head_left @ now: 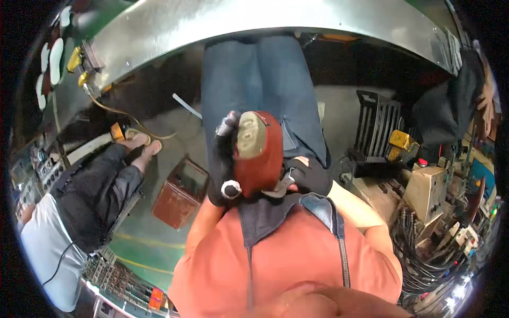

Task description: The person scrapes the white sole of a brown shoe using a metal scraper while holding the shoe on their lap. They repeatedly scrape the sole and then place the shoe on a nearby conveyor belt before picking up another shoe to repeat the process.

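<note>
A reddish-brown leather shoe point(271, 153) is held above my lap, its beige underside point(251, 135) turned up. My left hand point(225, 159), in a black glove, closes along the shoe's left side. Pale, silvery wrapping shows near its fingertips, and a small white ring with a black centre point(231, 189) sits at its lower edge. My right hand point(310, 176), also in a dark glove with bare fingertips, is curled beside the shoe's lower right. At its fingers a curved grey piece point(281, 186) shows; its kind is unclear, and part of the grip is hidden.
A metal worktop point(254, 16) curves across the far side, with pale sole-shaped pieces point(55, 61) at far left. A brown stool point(177, 199) stands left, near a seated person point(90, 206). On the right are a black plastic chair point(377, 124), a beige machine box point(427, 193) and bundled cables point(419, 265).
</note>
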`<state>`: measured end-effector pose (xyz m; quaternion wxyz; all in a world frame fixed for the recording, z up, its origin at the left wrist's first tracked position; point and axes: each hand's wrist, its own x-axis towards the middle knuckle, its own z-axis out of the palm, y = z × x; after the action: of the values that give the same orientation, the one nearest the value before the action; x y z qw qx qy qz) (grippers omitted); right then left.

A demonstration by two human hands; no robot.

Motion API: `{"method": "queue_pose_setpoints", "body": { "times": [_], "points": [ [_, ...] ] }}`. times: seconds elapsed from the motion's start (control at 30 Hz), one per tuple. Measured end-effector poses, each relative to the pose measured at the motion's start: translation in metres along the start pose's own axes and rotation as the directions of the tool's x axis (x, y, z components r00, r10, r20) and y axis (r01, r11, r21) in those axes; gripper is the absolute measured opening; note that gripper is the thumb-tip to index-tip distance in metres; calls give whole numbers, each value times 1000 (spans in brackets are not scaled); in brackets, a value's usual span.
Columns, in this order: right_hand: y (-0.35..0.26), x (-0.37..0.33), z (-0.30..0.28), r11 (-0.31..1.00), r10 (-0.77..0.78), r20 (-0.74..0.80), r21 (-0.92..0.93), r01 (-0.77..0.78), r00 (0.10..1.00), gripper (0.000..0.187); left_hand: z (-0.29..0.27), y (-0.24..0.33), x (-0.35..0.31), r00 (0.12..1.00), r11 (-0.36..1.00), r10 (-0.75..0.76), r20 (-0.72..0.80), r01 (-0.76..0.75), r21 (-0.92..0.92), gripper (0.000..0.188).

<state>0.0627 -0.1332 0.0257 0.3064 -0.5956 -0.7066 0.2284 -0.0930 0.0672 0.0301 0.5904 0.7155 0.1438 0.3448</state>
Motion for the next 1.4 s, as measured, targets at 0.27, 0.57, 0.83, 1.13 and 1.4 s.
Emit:
{"method": "queue_pose_setpoints", "body": {
  "times": [0.27, 0.57, 0.83, 1.13, 1.4],
  "points": [
    [11, -18, -8, 989, -46, 66, 140, 36, 997, 24, 22, 10, -27, 978, 982, -152, -146, 132, -136, 55],
    [10, -20, -15, 988, 89, 75, 116, -97, 993, 30, 16, -18, -7, 981, 980, -178, -82, 170, -104, 48],
    [-6, 84, -69, 819, 432, -12, 423, -387, 902, 35, -6, -82, 48, 795, 638, -589, 143, 566, -522, 43],
    [57, 113, -83, 286, 665, 387, 659, -696, 639, 56, 17, -63, 50, 894, 864, -438, -94, 447, 232, 33],
    [84, 109, -113, 736, 465, 406, 316, -599, 787, 46, 41, -47, 8, 921, 836, -348, -177, 390, 386, 47]
  ]
}}
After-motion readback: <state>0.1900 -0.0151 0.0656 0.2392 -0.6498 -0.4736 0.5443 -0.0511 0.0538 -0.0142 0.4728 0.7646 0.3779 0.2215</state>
